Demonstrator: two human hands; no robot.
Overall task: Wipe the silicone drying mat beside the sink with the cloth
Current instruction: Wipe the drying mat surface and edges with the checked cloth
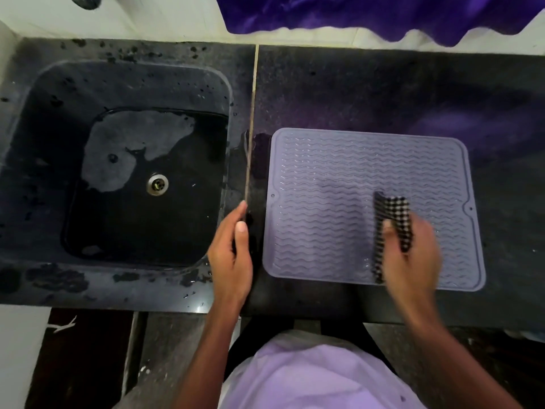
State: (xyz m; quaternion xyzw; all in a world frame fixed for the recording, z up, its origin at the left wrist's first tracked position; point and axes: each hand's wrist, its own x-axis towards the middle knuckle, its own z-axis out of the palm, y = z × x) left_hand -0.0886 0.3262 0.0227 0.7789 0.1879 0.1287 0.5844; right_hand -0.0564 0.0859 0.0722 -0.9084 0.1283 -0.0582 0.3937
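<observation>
A lavender silicone drying mat [339, 172] with wavy ridges lies flat on the dark counter, right of the sink. My right hand [413, 252] grips a folded black-and-white checked cloth [393, 215] and presses it on the mat's near right part; the hand is blurred by motion. My left hand [231, 252] rests with straight fingers on the counter strip between the sink and the mat's left edge, touching neither.
A dark sink [124, 160] with a metal drain [158, 184] and standing water fills the left. Water drops dot the dark counter [383, 90]. A purple cloth [383, 13] hangs along the back wall. The counter's front edge runs just below the mat.
</observation>
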